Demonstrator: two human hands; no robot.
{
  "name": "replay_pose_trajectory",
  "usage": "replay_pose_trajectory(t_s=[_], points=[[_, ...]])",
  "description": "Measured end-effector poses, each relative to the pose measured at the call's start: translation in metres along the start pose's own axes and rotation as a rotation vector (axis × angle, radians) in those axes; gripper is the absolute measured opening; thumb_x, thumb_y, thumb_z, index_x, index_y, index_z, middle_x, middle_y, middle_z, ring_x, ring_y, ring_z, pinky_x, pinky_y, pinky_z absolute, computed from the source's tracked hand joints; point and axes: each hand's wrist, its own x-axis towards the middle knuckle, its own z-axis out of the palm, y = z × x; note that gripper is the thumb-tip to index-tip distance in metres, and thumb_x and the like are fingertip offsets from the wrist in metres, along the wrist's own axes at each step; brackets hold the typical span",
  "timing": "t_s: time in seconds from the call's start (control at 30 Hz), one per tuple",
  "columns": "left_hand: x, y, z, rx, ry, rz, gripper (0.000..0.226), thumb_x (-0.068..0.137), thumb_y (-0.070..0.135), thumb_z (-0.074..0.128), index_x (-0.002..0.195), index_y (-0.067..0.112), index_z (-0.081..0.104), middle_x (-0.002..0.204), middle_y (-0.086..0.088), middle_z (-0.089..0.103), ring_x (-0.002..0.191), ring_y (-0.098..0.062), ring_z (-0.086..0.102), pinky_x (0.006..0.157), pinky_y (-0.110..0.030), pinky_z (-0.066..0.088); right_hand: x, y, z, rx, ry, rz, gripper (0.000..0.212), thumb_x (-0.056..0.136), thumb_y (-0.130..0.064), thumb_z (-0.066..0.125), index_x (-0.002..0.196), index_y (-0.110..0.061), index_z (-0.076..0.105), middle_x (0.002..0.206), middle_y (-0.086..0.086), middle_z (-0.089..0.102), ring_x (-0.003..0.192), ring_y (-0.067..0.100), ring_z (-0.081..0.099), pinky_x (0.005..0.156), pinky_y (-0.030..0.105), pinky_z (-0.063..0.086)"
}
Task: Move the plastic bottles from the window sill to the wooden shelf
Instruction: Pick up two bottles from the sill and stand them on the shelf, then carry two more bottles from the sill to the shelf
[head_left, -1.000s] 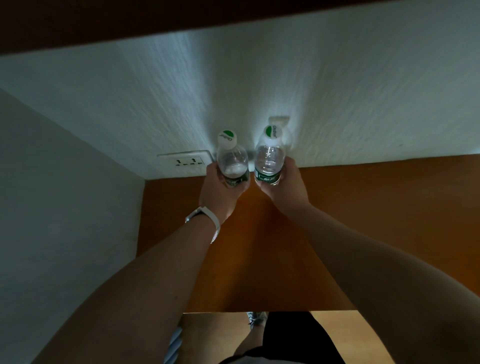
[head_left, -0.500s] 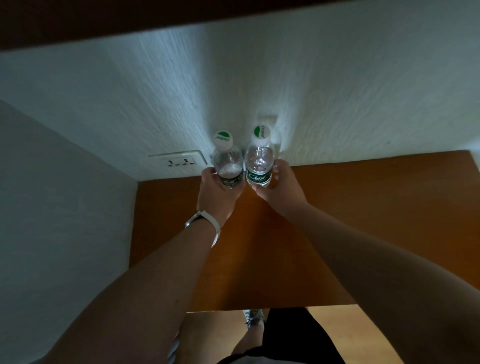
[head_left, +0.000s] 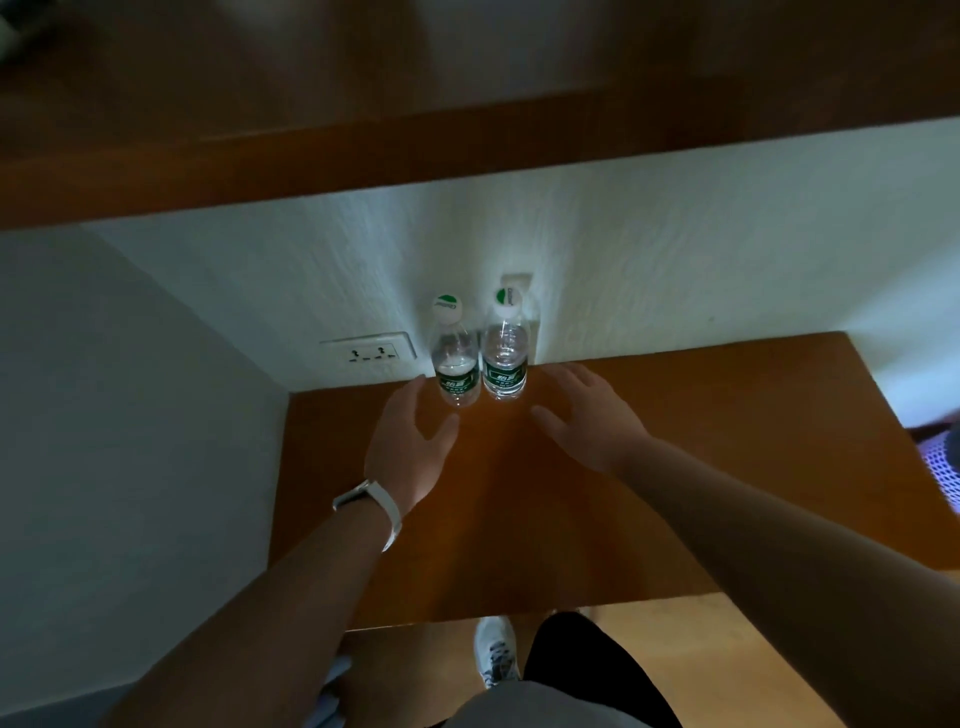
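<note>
Two clear plastic bottles with green labels and white-green caps stand upright side by side at the back of the wooden shelf (head_left: 675, 467), against the white wall. The left bottle (head_left: 457, 369) and the right bottle (head_left: 505, 358) nearly touch each other. My left hand (head_left: 410, 452), with a white wristband, hovers just in front of the left bottle, fingers relaxed and holding nothing. Spread open a short way in front and to the right of the right bottle is my right hand (head_left: 587, 415), holding nothing.
A white wall socket (head_left: 369, 353) sits left of the bottles. A second wooden board (head_left: 363, 156) overhangs above. A side wall (head_left: 130, 441) closes the shelf on the left. My legs and a white shoe (head_left: 496, 649) show below the shelf's front edge.
Both hands have let go of the bottles and drawn back toward me. The bottles now stand on the shelf by themselves.
</note>
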Motion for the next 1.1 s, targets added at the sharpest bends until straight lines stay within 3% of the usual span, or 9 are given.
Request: replay_pose_trajectory(t_s=[0.33,0.5,0.73,0.93,1.1], points=[[-0.042,0.013,-0.047,0.428,0.034,0.307,0.070,0.093,0.055,0.056,0.153,0.028,0.034,0.161,0.001,0.032,0.149,-0.019,0.026,0.120,-0.040,0.025,-0.033,-0.037,-0.039,-0.278,0.032,-0.241,0.064,0.096,-0.052,0.048,0.151,-0.023,0.032,0.156,0.001,0.034,0.141,0.024,0.032,0.111,0.041,0.032],[-0.067,0.023,-0.054,0.552,0.107,0.341,0.068,0.093,0.052,0.058,0.151,0.023,0.041,0.158,-0.001,0.037,0.146,-0.022,0.032,0.117,-0.039,0.023,-0.036,-0.047,-0.051,-0.381,-0.017,-0.407,0.063,0.096,-0.051,0.044,0.150,-0.019,0.034,0.156,0.004,0.034,0.141,0.022,0.032,0.111,0.041,0.033],[-0.108,0.051,-0.037,0.624,0.130,0.161,0.063,0.097,0.050,0.050,0.154,0.029,0.033,0.163,0.001,0.028,0.151,-0.021,0.022,0.121,-0.042,0.014,-0.042,-0.031,-0.073,-0.401,-0.067,-0.620,0.064,0.095,-0.061,0.031,0.145,-0.022,0.039,0.148,0.002,0.044,0.134,0.021,0.041,0.106,0.044,0.042],[-0.150,0.080,-0.026,0.630,0.162,-0.007,0.062,0.100,0.052,0.043,0.156,0.033,0.025,0.165,0.005,0.021,0.152,-0.019,0.016,0.121,-0.043,0.014,-0.047,-0.016,-0.092,-0.443,-0.153,-0.764,0.063,0.099,-0.059,0.031,0.153,-0.026,0.024,0.157,-0.003,0.029,0.144,0.019,0.025,0.115,0.039,0.022],[-0.200,0.085,-0.030,0.660,0.240,-0.134,0.063,0.099,0.056,0.039,0.156,0.032,0.024,0.164,0.004,0.022,0.151,-0.020,0.020,0.122,-0.043,0.016,-0.051,-0.032,-0.090,-0.452,-0.214,-0.942,0.065,0.097,-0.059,0.029,0.152,-0.024,0.030,0.158,0.001,0.030,0.144,0.022,0.027,0.115,0.043,0.023]])
